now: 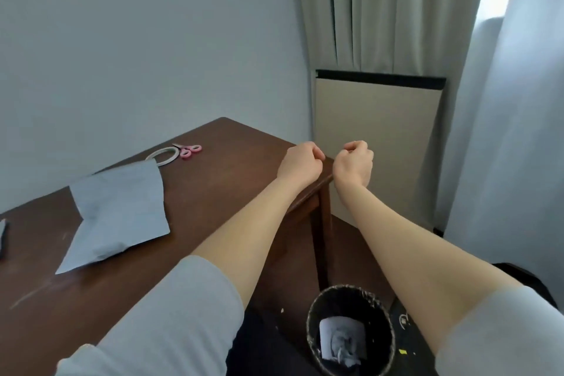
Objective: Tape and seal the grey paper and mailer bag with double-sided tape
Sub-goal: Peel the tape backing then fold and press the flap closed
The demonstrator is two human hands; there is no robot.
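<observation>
With left hand (300,162) and right hand (354,163) curled tight, nothing visibly gripped, any peeled liner should be dropped in the bin (309,323) — then the mailer bag (119,210) lying on the table (229,168) is pressed flat.

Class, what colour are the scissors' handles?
Pink; the scissors show best in the head view.

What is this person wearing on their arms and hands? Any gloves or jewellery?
No gloves: the left hand and right hand are bare, with no ring or watch showing. The left sleeve and right sleeve are pale grey, pushed up near the elbows, leaving the forearms uncovered.
</observation>
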